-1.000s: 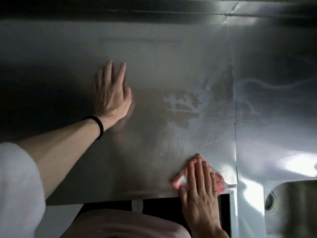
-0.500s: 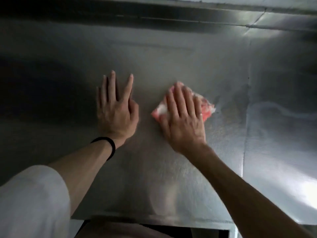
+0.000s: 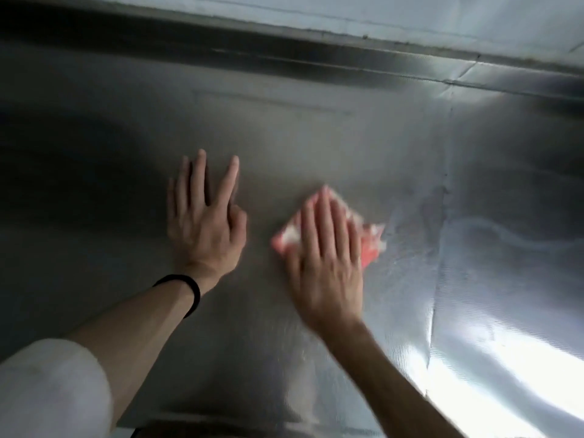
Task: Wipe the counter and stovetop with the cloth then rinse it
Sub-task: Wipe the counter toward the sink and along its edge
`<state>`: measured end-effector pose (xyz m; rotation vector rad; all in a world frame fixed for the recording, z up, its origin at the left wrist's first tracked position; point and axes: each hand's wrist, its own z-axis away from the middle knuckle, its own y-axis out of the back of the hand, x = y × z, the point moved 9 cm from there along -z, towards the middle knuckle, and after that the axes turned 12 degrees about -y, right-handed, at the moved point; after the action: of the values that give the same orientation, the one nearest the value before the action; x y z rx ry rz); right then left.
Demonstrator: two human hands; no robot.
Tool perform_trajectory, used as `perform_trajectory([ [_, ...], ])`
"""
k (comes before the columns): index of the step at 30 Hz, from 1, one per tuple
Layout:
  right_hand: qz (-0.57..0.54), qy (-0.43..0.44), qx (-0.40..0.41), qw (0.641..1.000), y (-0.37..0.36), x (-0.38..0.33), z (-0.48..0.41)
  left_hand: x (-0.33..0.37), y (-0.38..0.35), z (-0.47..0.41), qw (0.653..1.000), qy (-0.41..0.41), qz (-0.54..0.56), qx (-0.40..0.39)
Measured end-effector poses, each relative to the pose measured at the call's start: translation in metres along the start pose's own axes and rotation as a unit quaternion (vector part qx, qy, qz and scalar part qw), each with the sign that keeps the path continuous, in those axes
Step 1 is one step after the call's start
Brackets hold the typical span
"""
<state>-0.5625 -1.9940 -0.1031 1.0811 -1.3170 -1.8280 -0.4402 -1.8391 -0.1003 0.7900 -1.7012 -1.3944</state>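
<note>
On the brushed-steel counter (image 3: 316, 137), seen from the head camera, the right hand (image 3: 325, 263) lies flat over a folded red-and-white cloth (image 3: 370, 249); its fingers are straight and close together, pressing the cloth onto the metal rather than curling round it; the hand is blurred, so it is likely mid-stroke. Red corners of the cloth show past the fingertips and to the right of the knuckles; the cloth sits about mid-counter, near a vertical seam (image 3: 444, 216) in the sheet. To its left, apart from the cloth, the left hand (image 3: 205, 226) rests palm-down on bare steel with fingers spread and straight; it has hold of nothing and looks to be bracing; a black band (image 3: 193, 294) circles that wrist and a white sleeve (image 3: 53, 387) covers the upper arm. Right of the seam a pale curving streak (image 3: 493, 230) crosses the metal; strong glare (image 3: 505, 368) lights the near right corner; a dark raised ledge (image 3: 316, 63) runs along the back.

By my reading, the task is in its first part: the counter wipe is under way, and the streaked panel on the right probably wants a pass; whether the dim left side is done cannot be told. No stovetop, sink or tap is in view, so the stovetop wipe and the rinse both seem left to do.
</note>
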Motion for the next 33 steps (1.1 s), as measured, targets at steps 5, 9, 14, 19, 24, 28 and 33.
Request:
perform_trajectory([
  [5,0.013,-0.021,-0.056,0.998,-0.024,0.019,0.147,0.0,0.0,-0.001,1.0,-0.009,0.0,-0.001],
  [9,-0.002,0.022,-0.057,0.998,-0.014,0.016,0.116,0.001,0.001,-0.001,1.0,-0.006,0.002,-0.01],
  [14,0.012,0.055,-0.042,0.998,0.009,0.009,-0.033,0.0,0.0,-0.003,1.0,-0.001,-0.005,-0.02],
  [19,0.047,0.013,-0.026,0.998,0.022,0.004,-0.186,-0.001,-0.003,-0.002,1.0,-0.004,-0.005,-0.023],
  [24,0.033,0.036,-0.019,0.999,0.031,0.014,-0.197,-0.003,-0.006,-0.001,0.999,-0.018,-0.017,-0.023],
  [28,0.023,-0.055,0.011,0.998,0.059,0.106,-0.172,-0.004,-0.008,-0.002,0.999,-0.011,-0.017,-0.033],
  [33,0.027,-0.187,0.014,0.982,0.096,0.237,-0.141,-0.001,-0.004,-0.002,0.999,-0.004,-0.008,-0.034],
])
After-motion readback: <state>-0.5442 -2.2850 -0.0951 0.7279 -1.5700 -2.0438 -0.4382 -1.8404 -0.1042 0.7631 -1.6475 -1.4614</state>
